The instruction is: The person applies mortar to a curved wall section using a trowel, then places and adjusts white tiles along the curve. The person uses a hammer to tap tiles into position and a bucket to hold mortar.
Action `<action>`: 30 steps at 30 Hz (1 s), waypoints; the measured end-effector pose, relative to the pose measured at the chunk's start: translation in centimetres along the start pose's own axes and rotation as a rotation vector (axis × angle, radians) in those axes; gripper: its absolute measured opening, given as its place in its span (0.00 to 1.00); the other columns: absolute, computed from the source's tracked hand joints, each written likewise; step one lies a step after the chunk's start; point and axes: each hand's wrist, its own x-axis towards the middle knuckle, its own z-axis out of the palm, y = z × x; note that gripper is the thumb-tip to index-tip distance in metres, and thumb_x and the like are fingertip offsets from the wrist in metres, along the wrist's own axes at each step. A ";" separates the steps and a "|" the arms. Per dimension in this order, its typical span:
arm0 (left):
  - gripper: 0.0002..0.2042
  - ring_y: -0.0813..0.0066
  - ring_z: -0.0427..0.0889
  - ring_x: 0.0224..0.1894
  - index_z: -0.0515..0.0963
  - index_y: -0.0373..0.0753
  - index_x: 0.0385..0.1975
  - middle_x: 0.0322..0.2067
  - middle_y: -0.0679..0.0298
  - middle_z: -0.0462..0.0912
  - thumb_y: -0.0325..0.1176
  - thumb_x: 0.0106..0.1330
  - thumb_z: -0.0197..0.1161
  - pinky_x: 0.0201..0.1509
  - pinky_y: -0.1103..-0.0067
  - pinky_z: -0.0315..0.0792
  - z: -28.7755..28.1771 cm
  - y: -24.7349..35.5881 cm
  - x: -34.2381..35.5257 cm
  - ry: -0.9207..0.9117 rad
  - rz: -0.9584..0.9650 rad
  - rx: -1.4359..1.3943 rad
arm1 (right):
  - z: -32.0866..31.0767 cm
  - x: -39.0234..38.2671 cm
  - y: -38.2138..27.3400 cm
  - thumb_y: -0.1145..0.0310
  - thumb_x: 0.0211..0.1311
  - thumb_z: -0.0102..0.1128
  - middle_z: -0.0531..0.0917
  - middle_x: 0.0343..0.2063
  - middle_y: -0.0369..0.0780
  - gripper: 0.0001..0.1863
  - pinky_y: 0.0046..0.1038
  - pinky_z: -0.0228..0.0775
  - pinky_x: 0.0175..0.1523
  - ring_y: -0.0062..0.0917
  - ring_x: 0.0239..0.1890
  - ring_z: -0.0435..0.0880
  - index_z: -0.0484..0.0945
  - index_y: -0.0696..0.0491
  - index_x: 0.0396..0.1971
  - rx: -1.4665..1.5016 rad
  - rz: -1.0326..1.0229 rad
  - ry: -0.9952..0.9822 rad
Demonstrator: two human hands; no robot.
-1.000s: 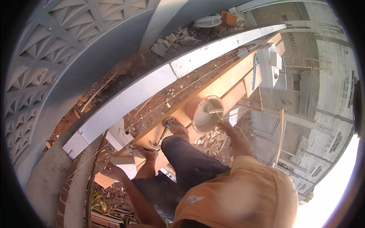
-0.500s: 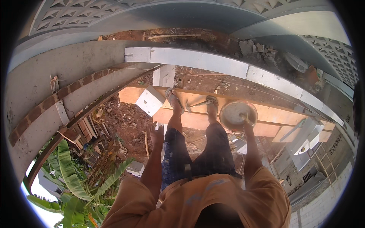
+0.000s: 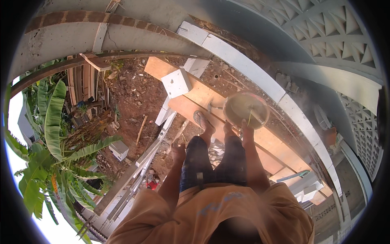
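Observation:
My right hand [image 3: 247, 125] grips the near rim of a round basin [image 3: 230, 101] of grey, wet-looking mortar. A trowel-like tool [image 3: 258, 117] lies in the mortar; its exact form is unclear. The basin hides part of my right foot. My left hand [image 3: 178, 151] hangs beside my left thigh, fingers loosely apart and nothing visible in it. Under my sandalled feet lie wooden planks [image 3: 268, 162]. A hammer [image 3: 211, 105] rests on them, its handle partly covered by the basin. A white block [image 3: 177, 83] sits on the planks ahead, to the left.
A low wall of white blocks [image 3: 243, 61] curves past the planks on the far side. More white blocks [image 3: 308, 188] and a saw-like tool [image 3: 293, 176] lie at the right. Long timbers [image 3: 118, 188] and banana plants [image 3: 55, 118] are at the left, beside reddish rubble ground [image 3: 132, 93].
My body and view have turned to the left. The basin has come along in my right hand and is now in front of my right foot, beside the hammer. My left hand has dropped slightly.

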 end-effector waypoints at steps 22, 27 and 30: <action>0.28 0.42 0.72 0.61 0.70 0.37 0.63 0.59 0.44 0.72 0.44 0.65 0.59 0.64 0.58 0.68 9.8 -7.7 -8.1 -0.204 -0.324 -0.423 | 29.8 3.4 4.6 0.43 0.59 0.69 0.69 0.22 0.28 0.23 0.24 0.62 0.26 0.16 0.20 0.66 0.76 0.49 0.32 -0.727 -0.015 -0.425; 0.27 0.42 0.73 0.61 0.71 0.38 0.63 0.59 0.43 0.73 0.43 0.65 0.58 0.65 0.58 0.67 11.5 -7.8 -8.7 -0.191 -0.270 -0.534 | 31.5 -1.2 4.3 0.43 0.58 0.69 0.70 0.26 0.33 0.28 0.27 0.67 0.33 0.19 0.28 0.70 0.75 0.56 0.38 -0.837 0.034 -0.454; 0.26 0.43 0.73 0.61 0.72 0.40 0.63 0.59 0.44 0.73 0.42 0.66 0.58 0.65 0.59 0.67 11.6 -6.2 -7.9 -0.324 -0.413 -0.632 | 31.3 -1.6 6.3 0.43 0.58 0.69 0.70 0.24 0.32 0.27 0.25 0.66 0.31 0.19 0.25 0.69 0.75 0.54 0.37 -0.864 0.041 -0.524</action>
